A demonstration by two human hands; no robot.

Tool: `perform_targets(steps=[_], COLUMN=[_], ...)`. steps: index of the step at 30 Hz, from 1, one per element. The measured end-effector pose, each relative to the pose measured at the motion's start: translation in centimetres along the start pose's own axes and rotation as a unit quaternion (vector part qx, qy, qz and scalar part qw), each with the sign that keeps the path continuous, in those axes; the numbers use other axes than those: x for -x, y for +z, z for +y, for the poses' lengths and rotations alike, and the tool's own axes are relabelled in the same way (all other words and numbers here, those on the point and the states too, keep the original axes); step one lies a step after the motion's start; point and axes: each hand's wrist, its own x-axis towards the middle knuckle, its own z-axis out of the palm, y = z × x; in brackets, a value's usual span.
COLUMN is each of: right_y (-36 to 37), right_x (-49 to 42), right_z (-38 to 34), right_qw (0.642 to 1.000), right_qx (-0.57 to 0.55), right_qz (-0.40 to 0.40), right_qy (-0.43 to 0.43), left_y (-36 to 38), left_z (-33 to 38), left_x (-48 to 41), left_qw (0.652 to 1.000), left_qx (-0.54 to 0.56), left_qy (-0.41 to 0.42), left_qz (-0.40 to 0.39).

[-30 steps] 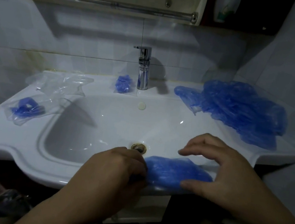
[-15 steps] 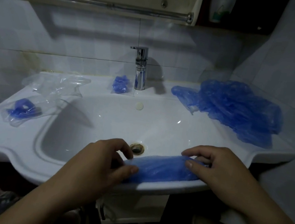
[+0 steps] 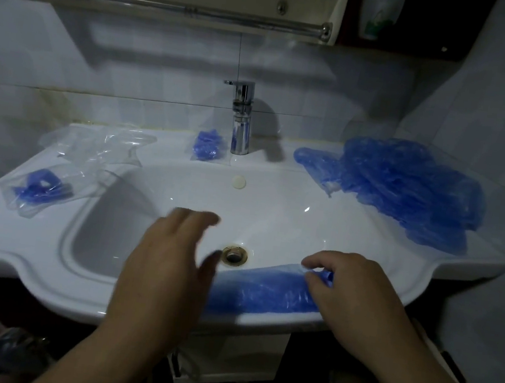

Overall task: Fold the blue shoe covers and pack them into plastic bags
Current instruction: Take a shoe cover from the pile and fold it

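Looking down over a white ceramic washbasin [image 3: 16, 242], we judge the job partly done, with more left than finished. One long, flattened blue plastic shoe cover [image 3: 264, 291] lies along the front rim of the basin, just on our side of the brass drain [image 3: 234, 255]. Our right hand [image 3: 355, 299] pinches the cover's right end between thumb and fingertips. Our left hand [image 3: 169, 264] hovers, blurred, over the bowl with fingers straight, gripping nothing and apart from the cover. We take this cover to be mid-fold and not yet bagged. For finished work we count two small clear plastic bags, each with folded blue covers inside: a packed bag on the left ledge [image 3: 38, 190] and a packed bag by the tap [image 3: 207, 147], which lies just left of the chrome tap [image 3: 243, 117]. For work left, a heap of loose blue shoe covers [image 3: 403, 194] sprawls across the right ledge, too crumpled for us to count, though clearly several. A crumpled cluster of empty clear plastic bags [image 3: 104, 147] waits at the back left, and we cannot tell their number. Our tally is one cover in hand, two packed bags, one uncounted heap, one uncounted cluster of empty bags, one tap and one drain.
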Motion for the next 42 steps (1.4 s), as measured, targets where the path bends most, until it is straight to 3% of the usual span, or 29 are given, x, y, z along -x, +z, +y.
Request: perform_targets(steps=[4,11,15,17,19,20,22,24,26,31,35,42], right_y=[-0.3,-0.7,-0.3,-0.4,-0.7,-0.7,0.0,0.8,1.0,1.1,0.5,-0.7], right_x=[0.0,-0.1,0.1,0.1,0.3,0.7,1.6,2.1,2.1,1.8,1.5,0.3], right_z=[-0.6,-1.3,-0.5,-0.2,-0.7,-1.3,-2.7,-3.2,-2.8,-1.9,-1.6,-0.4], right_qw=[0.999,0.993,0.998,0.993,0.980,0.970,0.953,0.947,0.948,0.955,0.951,0.959], right_qx=[0.031,0.079,0.060,0.092,0.094,0.090,0.067,0.048,0.065,0.101,0.144,0.138], right_qz=[-0.013,-0.089,-0.020,0.055,0.090,0.069,-0.065,-0.201,-0.247,-0.210,-0.223,-0.216], right_qy=[0.008,0.011,0.010,-0.041,-0.150,-0.213,-0.288,-0.246,-0.192,-0.181,-0.160,-0.122], left_y=[2.2,3.1,3.4,3.4,3.6,3.5,3.9,3.9,3.3,3.2,2.3,1.3], left_z=[2.4,2.7,2.7,2.7,2.7,2.7,2.3,2.1,2.2,1.9,1.0,-0.9], left_x=[1.8,1.9,2.0,1.9,1.8,1.8,2.0,2.2,1.9,1.8,1.4,1.0], left_qw=[0.985,0.959,0.953,0.952,0.955,0.957,0.955,0.955,0.955,0.949,0.944,0.942], left_qx=[-0.007,-0.113,-0.153,-0.154,-0.149,-0.139,-0.118,-0.115,-0.104,-0.148,-0.150,-0.138], left_qy=[0.124,0.117,0.109,0.120,0.126,0.124,0.151,0.163,0.133,0.136,0.119,0.046], left_qz=[-0.122,-0.234,-0.239,-0.237,-0.223,-0.224,-0.225,-0.218,-0.242,-0.243,-0.270,-0.302])
